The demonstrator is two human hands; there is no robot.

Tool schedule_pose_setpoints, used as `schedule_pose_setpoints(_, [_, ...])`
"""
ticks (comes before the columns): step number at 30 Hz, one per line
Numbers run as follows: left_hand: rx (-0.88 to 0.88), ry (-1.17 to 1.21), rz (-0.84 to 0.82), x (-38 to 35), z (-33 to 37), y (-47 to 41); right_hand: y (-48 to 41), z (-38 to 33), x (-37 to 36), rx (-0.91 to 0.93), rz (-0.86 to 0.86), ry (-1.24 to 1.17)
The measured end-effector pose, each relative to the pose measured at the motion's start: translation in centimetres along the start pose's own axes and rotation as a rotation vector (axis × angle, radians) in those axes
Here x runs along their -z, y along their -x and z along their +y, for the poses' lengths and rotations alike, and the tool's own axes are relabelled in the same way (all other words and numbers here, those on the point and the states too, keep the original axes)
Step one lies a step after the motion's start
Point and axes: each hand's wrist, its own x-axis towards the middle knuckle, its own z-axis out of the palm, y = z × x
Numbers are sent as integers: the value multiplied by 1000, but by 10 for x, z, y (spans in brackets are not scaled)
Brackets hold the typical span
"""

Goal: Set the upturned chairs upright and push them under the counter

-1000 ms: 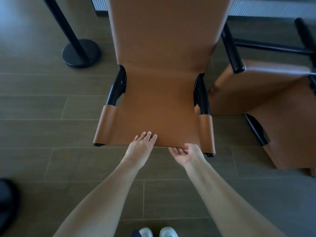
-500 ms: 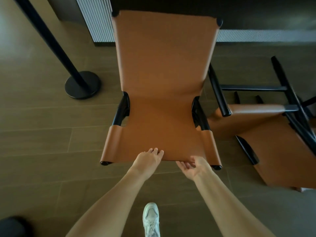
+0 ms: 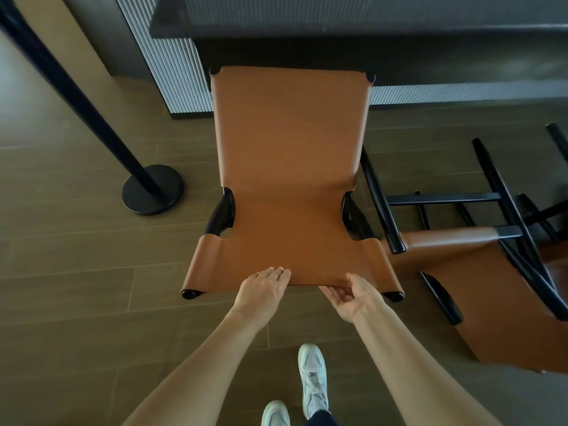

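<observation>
The left hand lies palm down, fingers together, on the front edge of the upright chair, gripping nothing. Just beside it, the right hand is half open, palm up, fingers hooked under the same edge. Beyond both hands, the chair's back meets the dark counter. Off the right hand's side, an upturned chair lies on the floor.

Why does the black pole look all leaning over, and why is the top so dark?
Head view: the wide-angle lens bends things near the edges, so the black pole looks tilted; the counter sits in shadow and looks soft, while the upright chair and both hands are evenly lit and sharp.
</observation>
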Motion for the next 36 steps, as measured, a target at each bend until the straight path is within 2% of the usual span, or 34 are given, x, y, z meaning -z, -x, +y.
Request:
schedule_pose_setpoints(5, [68,37,78,36,-2,-30,8,-41,-33,-1,-42,45])
schedule_pose_setpoints(14, [171,109,115,105,-16,-95,19,-107,-94,40,-167,-13])
schedule_pose_setpoints(27, [136,53,194,182,-46,-185,23,-182,-180,168,-248,28])
schedule_pose_setpoints(36, [116,56,198,233,-72,-256,16,-236,-249,271,-195,31])
